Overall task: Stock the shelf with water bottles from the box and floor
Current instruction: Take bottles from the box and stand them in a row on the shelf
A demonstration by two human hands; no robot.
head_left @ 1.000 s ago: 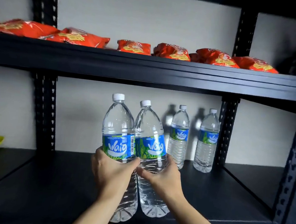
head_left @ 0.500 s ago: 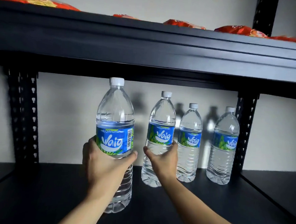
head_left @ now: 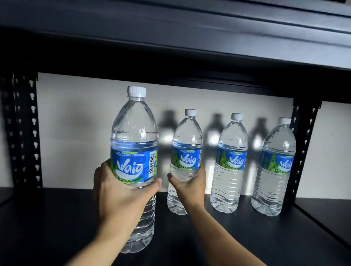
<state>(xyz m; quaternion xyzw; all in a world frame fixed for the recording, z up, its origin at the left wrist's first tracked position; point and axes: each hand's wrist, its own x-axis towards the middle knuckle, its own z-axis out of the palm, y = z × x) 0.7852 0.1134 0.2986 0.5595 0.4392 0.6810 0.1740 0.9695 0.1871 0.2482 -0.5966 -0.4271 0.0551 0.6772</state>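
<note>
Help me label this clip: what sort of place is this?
Likely a shop stockroom: black slotted metal shelving, identical Waig water bottles along the back, left hand and right hand each gripping another.

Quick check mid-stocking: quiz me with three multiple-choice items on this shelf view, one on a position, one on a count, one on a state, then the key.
1. Where is the right-hand bottle relative to the two untouched bottles?
A. Right of them
B. Left of them, in the same row
C. On the board above

2. How many water bottles show?
A. Two
B. Six
C. Four

3. What is the left hand doing?
A. Gripping a bottle
B. Lying flat on the shelf
C. Hanging empty

Key:
1 B, the right hand holds it just left of the pair.
2 C, two are held and two stand free.
3 A, its fingers wrap the left-hand bottle at the label's lower edge.
</note>
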